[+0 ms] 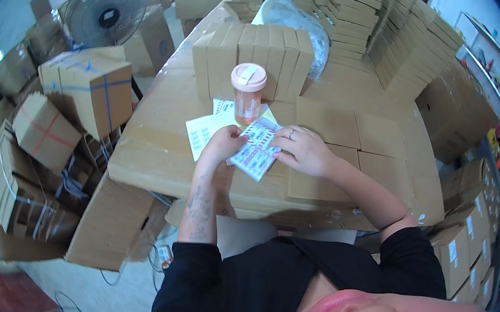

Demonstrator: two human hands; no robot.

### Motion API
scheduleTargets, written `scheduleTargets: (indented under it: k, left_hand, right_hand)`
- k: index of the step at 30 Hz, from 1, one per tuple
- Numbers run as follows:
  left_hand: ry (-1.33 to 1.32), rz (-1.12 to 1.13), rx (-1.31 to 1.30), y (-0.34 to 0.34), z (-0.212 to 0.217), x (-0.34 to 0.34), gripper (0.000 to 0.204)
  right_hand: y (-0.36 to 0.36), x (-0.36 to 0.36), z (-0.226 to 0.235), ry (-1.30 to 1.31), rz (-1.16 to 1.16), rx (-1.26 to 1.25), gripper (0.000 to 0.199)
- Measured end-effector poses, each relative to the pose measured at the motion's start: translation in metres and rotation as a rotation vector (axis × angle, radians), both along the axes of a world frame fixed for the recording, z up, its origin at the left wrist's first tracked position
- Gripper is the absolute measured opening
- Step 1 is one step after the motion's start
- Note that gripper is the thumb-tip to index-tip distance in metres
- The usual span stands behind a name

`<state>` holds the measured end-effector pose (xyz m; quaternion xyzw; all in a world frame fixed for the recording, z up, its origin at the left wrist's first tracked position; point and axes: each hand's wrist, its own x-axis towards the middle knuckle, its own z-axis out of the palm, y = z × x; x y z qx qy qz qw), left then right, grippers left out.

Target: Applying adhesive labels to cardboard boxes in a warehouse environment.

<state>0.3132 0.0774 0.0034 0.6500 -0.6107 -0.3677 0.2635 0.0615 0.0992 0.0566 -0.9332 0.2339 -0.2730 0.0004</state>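
Observation:
A small printed sheet [255,159], white with purple and dark markings, is held tilted above the near part of the cardboard-topped table [159,136]. My left hand [223,144] pinches its left edge between thumb and fingers. On its right edge are the bent fingers of my right hand [305,150], which wears a ring. Just behind the sheet stands a pink lidded cup [250,96] with a pale label on top. A white label sheet [202,136] lies flat beside the cup, partly covered by my left hand.
Flat brown boxes [327,122] cover the table right of my hands. A row of upright boxes [250,58] stands behind the cup, with a clear plastic bag [301,20] beyond. Tall box stacks [363,5] fill the back right. A fan [108,17] and strapped cartons [89,82] are at left.

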Motion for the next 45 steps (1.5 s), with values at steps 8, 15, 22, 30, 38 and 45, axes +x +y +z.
scheduleTargets:
  k: [8, 15, 22, 30, 38, 45]
  left_hand:
    - [-0.122, -0.589, -0.759, 0.022, 0.151, -0.039, 0.023]
    - [0.651, -0.029, -1.175, -0.016, 0.187, -0.082, 0.072]
    - [1.041, -0.535, -0.720, -0.019, 0.160, -0.135, 0.102]
    - [0.867, -0.531, -0.724, -0.022, 0.162, -0.123, 0.096]
    - [0.970, -0.343, -0.581, -0.032, 0.151, -0.122, 0.017]
    - [0.969, -0.259, -0.606, -0.036, 0.150, -0.123, 0.017]
  right_hand:
    - [-0.023, -0.027, 0.070, 0.062, -0.064, 0.303, 0.057]
    - [-0.034, -0.048, 0.140, -1.167, 0.145, 0.335, 0.047]
    - [-0.057, -0.063, 0.110, -0.948, 0.199, 0.273, 0.045]
    - [-0.058, -0.084, 0.121, -0.363, -0.247, -0.276, 0.022]
    - [-0.058, -0.075, 0.117, -0.389, -0.296, -0.543, 0.016]
    - [-0.066, -0.064, 0.103, -0.290, -0.417, -1.088, 0.023]
